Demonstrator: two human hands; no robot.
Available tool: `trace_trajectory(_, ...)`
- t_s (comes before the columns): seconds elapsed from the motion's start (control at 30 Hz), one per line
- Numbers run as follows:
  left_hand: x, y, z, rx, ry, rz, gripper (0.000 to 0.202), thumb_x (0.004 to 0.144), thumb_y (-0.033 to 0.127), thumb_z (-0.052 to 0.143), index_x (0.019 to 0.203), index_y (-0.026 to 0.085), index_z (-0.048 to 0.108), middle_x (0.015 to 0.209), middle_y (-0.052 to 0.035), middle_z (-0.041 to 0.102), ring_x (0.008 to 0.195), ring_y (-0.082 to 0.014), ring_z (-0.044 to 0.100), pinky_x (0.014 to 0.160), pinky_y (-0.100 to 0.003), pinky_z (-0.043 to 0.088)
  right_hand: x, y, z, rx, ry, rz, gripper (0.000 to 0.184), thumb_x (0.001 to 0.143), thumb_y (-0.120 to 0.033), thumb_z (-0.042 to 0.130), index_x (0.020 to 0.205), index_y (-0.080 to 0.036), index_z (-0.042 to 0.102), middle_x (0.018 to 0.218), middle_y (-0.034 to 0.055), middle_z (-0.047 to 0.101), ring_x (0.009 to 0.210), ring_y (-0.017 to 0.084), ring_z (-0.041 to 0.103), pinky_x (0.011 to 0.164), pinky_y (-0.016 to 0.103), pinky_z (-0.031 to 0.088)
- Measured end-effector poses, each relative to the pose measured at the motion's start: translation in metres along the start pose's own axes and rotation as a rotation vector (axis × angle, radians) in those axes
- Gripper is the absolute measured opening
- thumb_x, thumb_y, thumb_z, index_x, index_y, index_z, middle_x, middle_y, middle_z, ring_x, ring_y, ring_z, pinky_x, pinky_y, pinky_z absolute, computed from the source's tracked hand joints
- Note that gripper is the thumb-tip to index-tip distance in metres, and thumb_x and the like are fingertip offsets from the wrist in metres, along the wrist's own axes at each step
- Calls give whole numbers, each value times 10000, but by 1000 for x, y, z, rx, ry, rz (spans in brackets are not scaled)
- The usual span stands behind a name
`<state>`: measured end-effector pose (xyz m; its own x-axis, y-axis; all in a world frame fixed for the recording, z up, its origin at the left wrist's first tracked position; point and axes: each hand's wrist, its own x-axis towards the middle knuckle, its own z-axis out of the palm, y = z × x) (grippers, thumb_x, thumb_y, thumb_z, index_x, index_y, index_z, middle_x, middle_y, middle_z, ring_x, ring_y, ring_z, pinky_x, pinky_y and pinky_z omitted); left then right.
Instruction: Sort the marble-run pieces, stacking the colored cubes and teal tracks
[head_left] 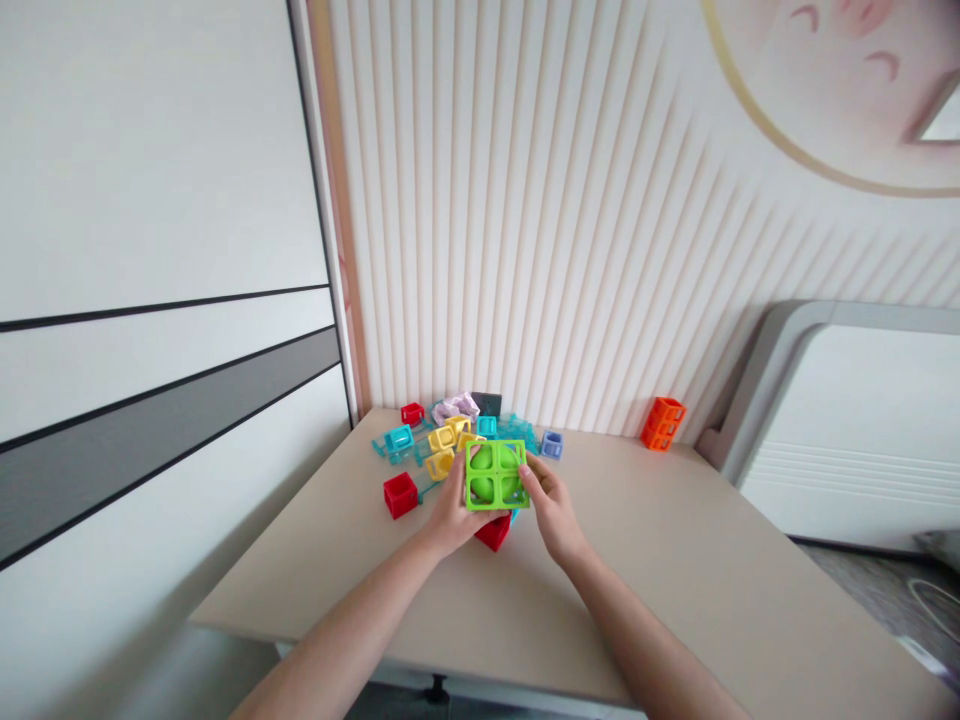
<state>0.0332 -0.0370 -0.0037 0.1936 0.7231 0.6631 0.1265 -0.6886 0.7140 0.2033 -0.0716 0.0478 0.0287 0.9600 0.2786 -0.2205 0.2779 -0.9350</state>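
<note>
1. Nearest me, my two forearms reach in over the counter [667,570], one from each side of its near edge.
2. Up at the hands now: my left hand [451,522] has the green block [497,475] by its left side, with fingers passing underneath. That grip is closed around it, spread only as far as the block demands.
3. Over to my right hand [555,508]: thumb on the front face at the right edge, fingers bent behind. Another closed grip, on the same piece.
4. Here's the key relation: the block sits right between both grips, touching each, so neither hand is nearer. Its four-window face looks back at me, roughly square, with no clear long axis; its depth I can't judge.
5. Just below it peeks a red block [493,533]; whether it's joined on or resting beneath, I can't tell.
6. Beyond, to the left, a red cube [400,496], then yellow blocks [439,464] and a teal block [398,440].
7. Further back, pale lilac cloth [455,407]; well off right, an orange stack [663,424] near the ribbed wall [517,200].
</note>
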Motion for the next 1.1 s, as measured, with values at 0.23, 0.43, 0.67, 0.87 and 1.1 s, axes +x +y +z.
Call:
trace_trajectory(0.23, 3, 6, -3, 77, -36, 6, 797, 800, 425, 758, 1455, 292, 323, 1442, -145, 434, 1378, -362, 408, 1058, -549, 447, 2, 5, -4, -33, 30, -27, 556, 794, -604, 701, 1186, -211, 701, 1146, 74, 737, 1083, 326, 652, 968, 482, 512)
trace_trajectory(0.43, 2, 2, -3, 110, -5, 6, 819, 789, 446, 767, 1464, 285, 330, 1448, -146, 416, 1381, -361, 402, 1047, -506, 462, 3, 10, -5, -35, 46, -45, 541, 803, -593, 697, 1183, -208, 699, 1146, 71, 735, 1063, 312, 662, 974, 477, 511)
trace_trajectory(0.67, 3, 3, -3, 106, 80, 1, 632, 859, 407, 696, 1402, 288, 394, 1449, -143, 401, 1333, -327, 446, 875, -390, 558, 5, 15, -4, -69, 97, -94, 546, 834, -586, 663, 1233, -214, 655, 1180, 91, 712, 1071, 302, 653, 967, 471, 513)
trace_trajectory(0.87, 3, -3, 1, 78, 80, -7, 666, 836, 416, 725, 1382, 258, 377, 1424, -156, 455, 1232, -310, 552, 855, -398, 564, 7, 26, -11, -289, 147, -207, 587, 874, -571, 612, 1322, -193, 576, 1163, 119, 693, 915, 238, 673, 798, 395, 581)
trace_trajectory(1.1, 3, -5, 1, 166, 117, 102, 643, 844, 389, 724, 1371, 257, 379, 1401, -159, 472, 1294, -319, 502, 903, -418, 542, 1, 29, -8, -530, 155, -343, 565, 908, -482, 606, 1389, -202, 510, 1265, 142, 644, 1020, 262, 664, 865, 428, 570)
